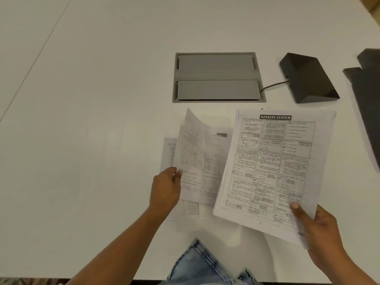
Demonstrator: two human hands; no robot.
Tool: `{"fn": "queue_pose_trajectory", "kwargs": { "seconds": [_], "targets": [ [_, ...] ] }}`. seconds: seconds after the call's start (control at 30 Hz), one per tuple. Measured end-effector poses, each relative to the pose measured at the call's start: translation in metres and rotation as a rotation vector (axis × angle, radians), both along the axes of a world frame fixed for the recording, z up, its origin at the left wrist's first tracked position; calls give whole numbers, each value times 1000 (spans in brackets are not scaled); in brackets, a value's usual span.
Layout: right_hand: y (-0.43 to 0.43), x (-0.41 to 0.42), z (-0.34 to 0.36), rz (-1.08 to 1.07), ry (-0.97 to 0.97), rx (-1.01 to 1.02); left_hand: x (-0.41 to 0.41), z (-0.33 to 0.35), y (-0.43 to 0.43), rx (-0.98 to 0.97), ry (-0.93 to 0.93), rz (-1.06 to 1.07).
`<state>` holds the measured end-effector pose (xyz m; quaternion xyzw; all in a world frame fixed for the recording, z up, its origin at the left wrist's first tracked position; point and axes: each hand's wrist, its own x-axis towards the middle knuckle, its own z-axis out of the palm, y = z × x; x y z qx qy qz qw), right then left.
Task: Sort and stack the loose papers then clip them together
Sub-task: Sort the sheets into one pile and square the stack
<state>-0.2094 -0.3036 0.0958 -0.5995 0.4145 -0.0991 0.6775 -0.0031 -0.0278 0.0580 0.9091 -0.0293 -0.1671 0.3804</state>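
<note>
**Two hands, two bundles of paper**

While the right hand [320, 229] grips the gathered stack [273, 171] by its near right corner, thumb pressed flat on the top page and fingers tucked underneath, the left hand [165, 188] is closed on a loose sheet [192, 161] by its left edge. That top page reads "BANKING SYSTEM" across a grid of printed boxes, and the stack sits tilted, its near end raised off the white table [82, 120].

Take the grey cable hatch [218, 77] set into the table as the landmark. The stack lies just on the near side of it, a little to the right, its far edge close to the hatch rim. The loose sheet is near side of the hatch too, directly below its middle, bowed upward and blurred, so its print cannot be read. More loose papers [190, 208] lie flat under it, touching the table, fanned out at the left and near edges, partly covered by the stack's left margin.

Right of the hatch sits a black wedge-shaped box [306, 77], with a grey cable [273, 85] running from it into the hatch's lower right corner. Farther right again, at the frame's edge, a dark object [366, 95] is cut off and cannot be identified. Near side of everything, pale denim [201, 264] shows at the table's edge.
</note>
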Motion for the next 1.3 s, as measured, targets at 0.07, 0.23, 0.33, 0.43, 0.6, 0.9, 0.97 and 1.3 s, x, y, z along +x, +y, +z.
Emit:
{"fn": "queue_pose_trajectory", "kwargs": {
  "seconds": [0.07, 0.23, 0.33, 0.43, 0.6, 0.9, 0.97, 1.3],
  "targets": [
    [1, 0, -3, -1, -14, 19, 0, 13, 4, 25, -55, -25],
    [4, 8, -3, 22, -39, 10, 11, 31, 14, 56, -102, -7],
    [1, 13, -1, 21, -35, -11, 16, 41, 31, 36, -122, 82],
    [-3, 12, 0, 11, -15, -19, 20, 50, 53, 21, -139, 167],
    [-1, 11, -2, 15, 10, -51, 24, 56, 81, -20, -145, 268],
    [11, 18, 0, 73, 58, -36, 12, 34, 81, -6, -89, 207],
    [14, 21, 2, 87, 61, -46, 11, 30, 76, -41, -70, 247],
    [16, 24, 8, 98, 77, -28, 16, 71, 111, -425, -43, 615]
  ]
}}
